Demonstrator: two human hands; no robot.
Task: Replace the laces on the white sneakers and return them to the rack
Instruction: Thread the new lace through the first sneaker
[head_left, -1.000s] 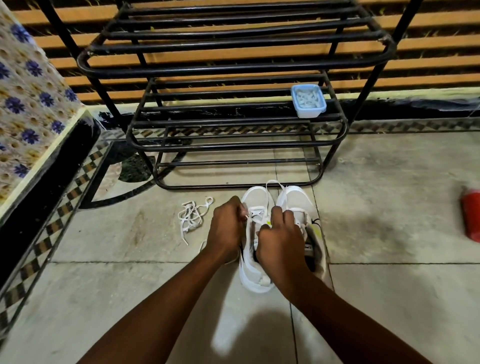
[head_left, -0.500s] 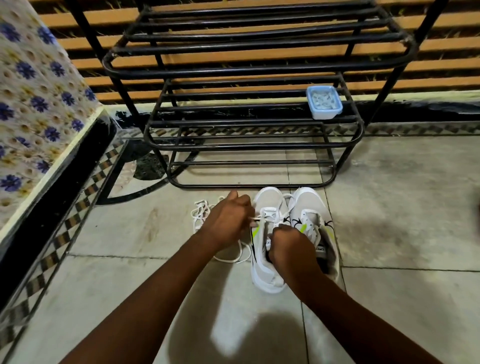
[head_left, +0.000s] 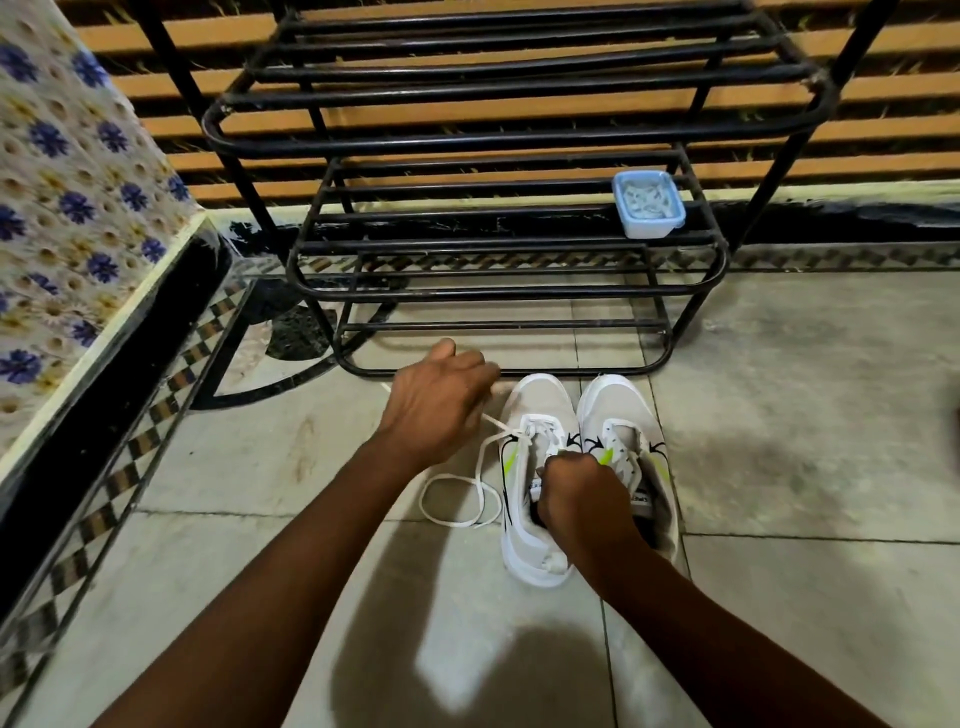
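Note:
Two white sneakers stand side by side on the floor tiles, toes toward the black metal rack (head_left: 498, 291). My left hand (head_left: 436, 402) is raised left of the left sneaker (head_left: 530, 410) and pinches a white lace (head_left: 457, 493), which runs taut from the shoe's eyelets and loops on the floor. My right hand (head_left: 579, 493) grips the left sneaker at its tongue and opening, holding it down. The right sneaker (head_left: 621, 410) stands untouched beside it, its heel partly hidden by my right arm.
A small blue-rimmed plastic box (head_left: 648, 203) sits on the rack's middle shelf at the right. A flower-patterned cloth (head_left: 67, 208) covers a raised ledge on the left. Patterned border tiles run along the wall behind the rack.
My left hand has moved up and left away from the shoe, drawing the lace out of the eyelets. The loose lace pile seen earlier is now hidden behind it. My right hand stays on the sneaker.

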